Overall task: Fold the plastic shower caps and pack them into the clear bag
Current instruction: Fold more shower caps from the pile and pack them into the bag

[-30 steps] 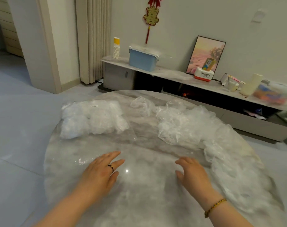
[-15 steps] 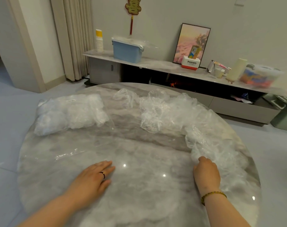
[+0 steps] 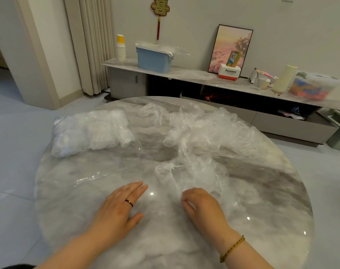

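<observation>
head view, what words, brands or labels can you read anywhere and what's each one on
"Panasonic": white and red box on the low cabinet.
Yellow carton behind it: print too blurred to read.
Sticker on the packed clear bag: too small to read.
Gold wall ornament: character cut off at the frame's top, unreadable.

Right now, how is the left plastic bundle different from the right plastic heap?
The left bundle is tight, whitish and lies alone; the right heap is loose, see-through and sprawls wide. The bundle bears a small label; the heap shows none. Both are crinkly plastic on the table.
</observation>
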The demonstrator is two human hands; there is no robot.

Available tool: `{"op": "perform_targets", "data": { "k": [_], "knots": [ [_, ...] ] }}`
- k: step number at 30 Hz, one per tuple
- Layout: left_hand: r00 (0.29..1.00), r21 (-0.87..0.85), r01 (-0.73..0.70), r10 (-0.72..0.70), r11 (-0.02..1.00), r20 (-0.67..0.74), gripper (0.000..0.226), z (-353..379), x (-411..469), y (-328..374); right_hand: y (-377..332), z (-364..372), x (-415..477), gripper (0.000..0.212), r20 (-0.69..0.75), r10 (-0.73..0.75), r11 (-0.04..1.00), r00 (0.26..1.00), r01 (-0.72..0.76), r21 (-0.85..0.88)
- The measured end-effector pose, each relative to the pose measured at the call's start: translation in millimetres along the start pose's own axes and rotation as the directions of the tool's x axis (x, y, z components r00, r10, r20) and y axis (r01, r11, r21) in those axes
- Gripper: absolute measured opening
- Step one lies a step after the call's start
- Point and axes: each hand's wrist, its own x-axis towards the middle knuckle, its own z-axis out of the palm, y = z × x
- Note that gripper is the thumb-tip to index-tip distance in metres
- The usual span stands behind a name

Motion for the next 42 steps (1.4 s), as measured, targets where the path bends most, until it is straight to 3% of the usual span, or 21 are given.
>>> {"op": "perform_targets", "data": {
  "k": [5, 7, 10, 11, 13, 15, 19, 21, 24, 27, 32, 35, 37, 39, 40, 42],
  "knots": [
    [0.996, 0.017, -0.091, 0.091, 0.996, 0.011, 0.066, 7, -3, 4, -18, 9, -9, 0.025, 0.081, -0.160, 0.982, 0.984, 0.150, 0.118],
    [0.994, 0.022, -0.107, 0.107, 0.994, 0.003, 0.072, 11, -2, 4, -28, 6, -13, 0.023, 0.160, -0.171, 0.964, 0.972, 0.131, 0.232],
    [0.979, 0.042, -0.202, 0.203, 0.979, -0.013, 0.047, 16, 1, 7, -39, 4, -18, 0.038, 0.266, -0.141, 0.929, 0.954, 0.035, 0.367],
    [0.972, 0.052, -0.236, 0.236, 0.970, 0.001, 0.041, 16, 3, 8, -42, 2, -16, 0.041, 0.256, -0.130, 0.922, 0.958, 0.022, 0.386],
    [0.963, 0.049, -0.269, 0.268, 0.962, 0.034, 0.029, 16, 5, 7, -39, 0, -11, 0.027, 0.100, -0.086, 0.940, 0.991, 0.048, 0.338],
    [0.962, -0.005, -0.260, 0.260, 0.966, 0.086, 0.022, 14, 5, 6, -30, 1, -3, 0.019, -0.049, -0.077, 0.983, 0.996, 0.084, 0.165],
    [0.954, -0.071, -0.226, 0.235, 0.972, 0.183, 0.037, 9, 2, 4, -15, 10, 4, 0.035, 0.100, 0.080, 0.990, 0.992, -0.068, -0.121],
    [0.955, -0.076, -0.217, 0.227, 0.973, 0.190, 0.038, 5, 2, 4, -10, 8, 5, 0.048, 0.195, 0.177, 0.980, 0.965, -0.154, -0.129],
    [0.963, -0.096, -0.183, 0.198, 0.978, 0.182, 0.036, -2, 3, 3, 8, 6, 3, 0.053, 0.358, 0.376, 0.926, 0.855, -0.357, -0.119],
    [0.960, -0.115, -0.166, 0.187, 0.979, 0.208, 0.036, -3, 3, 1, 23, 1, 5, 0.054, 0.277, 0.467, 0.884, 0.840, -0.446, -0.139],
    [0.959, -0.104, -0.150, 0.170, 0.983, 0.227, 0.035, -4, 1, 1, 57, -17, -1, 0.050, 0.176, 0.656, 0.754, 0.734, -0.629, -0.188],
    [0.962, -0.118, -0.152, 0.174, 0.981, 0.211, 0.034, -3, 0, 0, 54, -24, 1, 0.039, 0.038, 0.713, 0.700, 0.701, -0.706, -0.109],
    [0.965, -0.158, -0.136, 0.166, 0.978, 0.202, 0.033, -3, 0, 0, 41, -33, 5, 0.030, -0.129, 0.686, 0.712, 0.716, -0.697, -0.081],
    [0.976, -0.181, -0.104, 0.135, 0.978, 0.172, 0.033, -4, 0, -2, 27, -39, 7, 0.028, -0.217, 0.585, 0.790, 0.781, -0.610, -0.066],
    [0.978, -0.188, -0.090, 0.123, 0.978, 0.169, 0.033, -6, 0, -1, 18, -40, 5, 0.030, -0.180, 0.498, 0.860, 0.848, -0.510, -0.021],
    [0.972, -0.251, 0.026, 0.034, 0.968, 0.234, 0.041, -15, 2, 3, -9, -33, -4, 0.040, 0.066, 0.223, 0.971, 0.972, -0.228, 0.076]
  ]
}}
